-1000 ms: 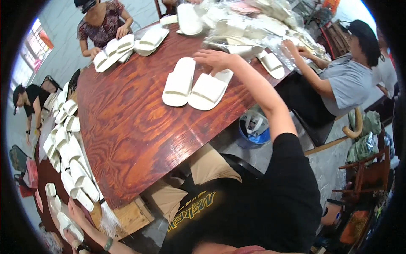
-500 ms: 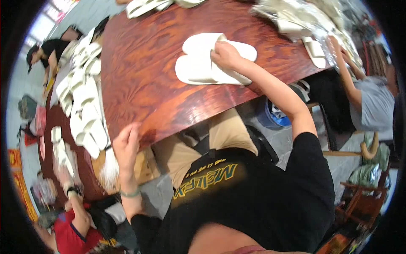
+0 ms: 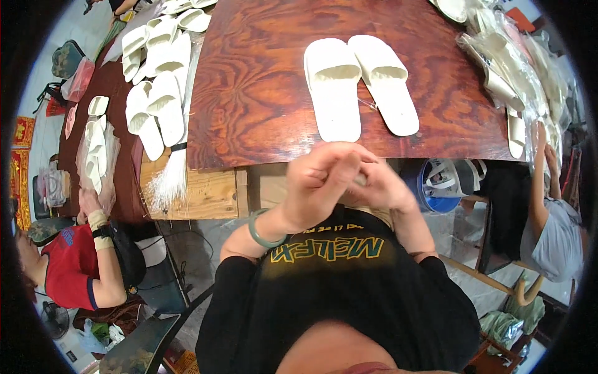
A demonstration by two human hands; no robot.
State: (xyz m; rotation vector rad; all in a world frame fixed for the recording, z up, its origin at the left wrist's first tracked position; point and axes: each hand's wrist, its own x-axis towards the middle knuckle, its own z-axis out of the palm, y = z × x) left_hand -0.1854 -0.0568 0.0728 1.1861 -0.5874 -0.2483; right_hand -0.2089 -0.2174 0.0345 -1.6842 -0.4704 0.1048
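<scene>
A pair of white slide slippers lies side by side on the reddish-brown wooden table: the left slipper (image 3: 336, 103) and the right slipper (image 3: 395, 103). A thin tag or cord shows between them. My left hand (image 3: 314, 184), with a green bangle on its wrist, is closed, fingers curled, near the table's front edge, just below the slippers. Against it is my right hand (image 3: 386, 184), its fingers partly hidden and smeared by motion. Whatever is between the hands, if anything, is too small or hidden to make out. Neither hand touches the slippers.
More white slippers (image 3: 165, 103) lie at the left beside a bundle of white strands (image 3: 167, 187). Bagged slippers (image 3: 498, 68) are heaped at the right. Co-workers sit on both sides: a red-shirted person (image 3: 75, 265) and a grey-shirted person (image 3: 551, 240). A blue bucket (image 3: 433, 196) stands under the table.
My right hand has let go of the slippers and drawn back. My left hand has moved from the table's corner to meet it. The slippers now point away from me, slightly apart.
</scene>
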